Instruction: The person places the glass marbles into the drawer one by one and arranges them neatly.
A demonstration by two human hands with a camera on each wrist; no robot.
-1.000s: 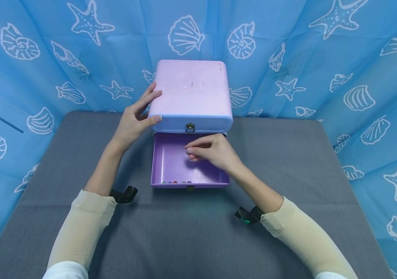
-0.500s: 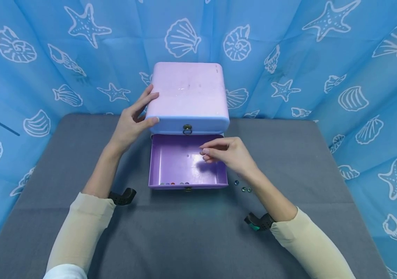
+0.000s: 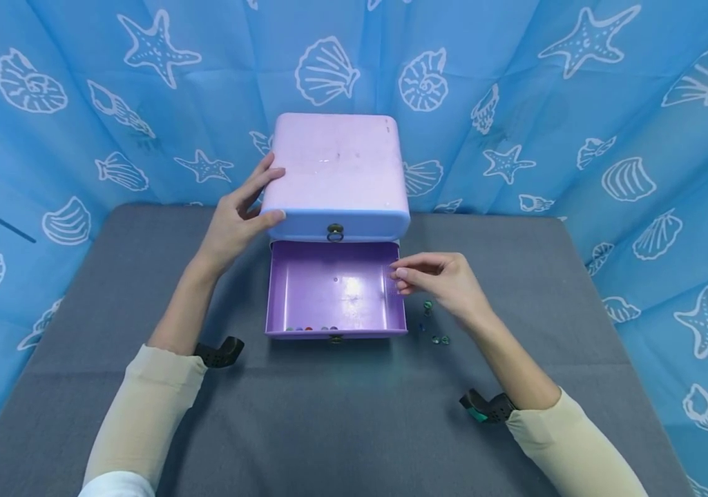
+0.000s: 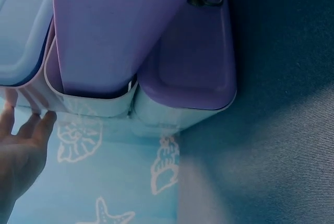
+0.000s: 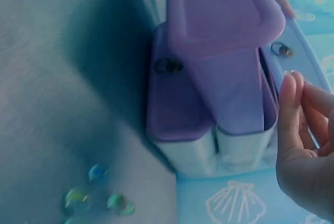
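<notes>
In the head view my left hand [image 3: 235, 217] rests on the left side of the small drawer chest [image 3: 338, 162], with the thumb at the front edge of its blue top drawer [image 3: 304, 224]. Below that, the purple middle drawer [image 3: 310, 290] is pulled out, with several marbles [image 3: 308, 329] along its front wall. My right hand [image 3: 450, 279] is just beyond the drawer's right wall. Its thumb and fingertips pinch together on what looks like a small marble, mostly hidden by them. Several green and blue marbles [image 5: 77, 198] lie on the table near this hand.
A closed purple bottom drawer [image 4: 193, 57] sits under the open one. The chest stands toward the back of the grey cloth-covered table [image 3: 329, 428]. Behind it hangs a blue curtain [image 3: 217, 103] with shells and starfish.
My right hand has moved from over the middle drawer to its right side, fingers still pinched. The marbles on the table have come into view. The left hand stays on the chest.
</notes>
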